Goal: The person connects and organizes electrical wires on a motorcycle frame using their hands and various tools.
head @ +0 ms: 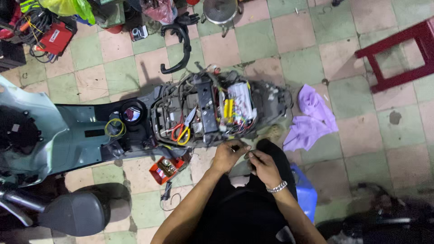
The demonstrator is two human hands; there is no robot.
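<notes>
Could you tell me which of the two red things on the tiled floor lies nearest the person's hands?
The small open red parts box, just to the side of the left hand under the scooter body. The red stool stands far off by the frame's edge.

scooter body: lies on its side across the floor, its opened compartment toward the right.
scissors: inside the opened compartment, left of the battery pack.
parts box: on the floor just in front of the scooter body, left of the left hand.
hands: the left hand and right hand close together, just in front of the compartment's near edge.
cloth: on the floor right of the compartment.
stool: far right, behind the cloth.
handlebar: on the floor behind the scooter body.
</notes>
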